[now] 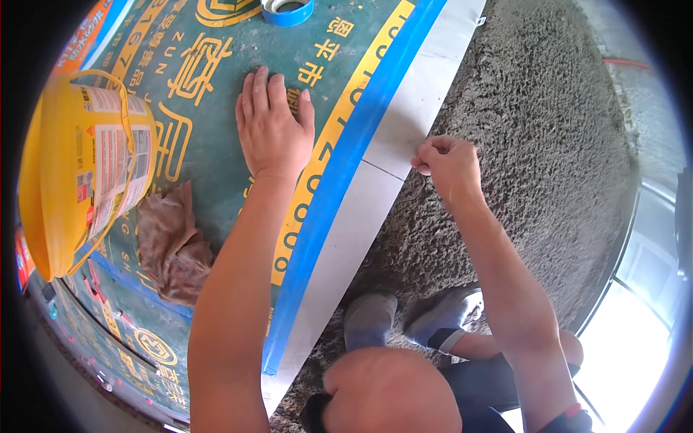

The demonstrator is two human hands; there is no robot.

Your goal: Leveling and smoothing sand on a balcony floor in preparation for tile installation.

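Fingers of left hand (273,126) lie together on green printed sheet (209,108) beside yellow labelled bucket (79,173); right hand (447,167) pinches tile edge (404,137).

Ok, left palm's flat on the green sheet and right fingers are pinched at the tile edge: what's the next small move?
Probably draw the right hand a little along the pale tile edge, left hand braced. The right fingers pinch right at the joint between tiles; what they hold is too small to tell. The left palm lies flat on the green sheet beside the blue tape strip.

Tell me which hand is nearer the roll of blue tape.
Left. The left hand lies flat on the green sheet just below the blue tape roll; the right hand is farther off, pinching at the pale tile edge.
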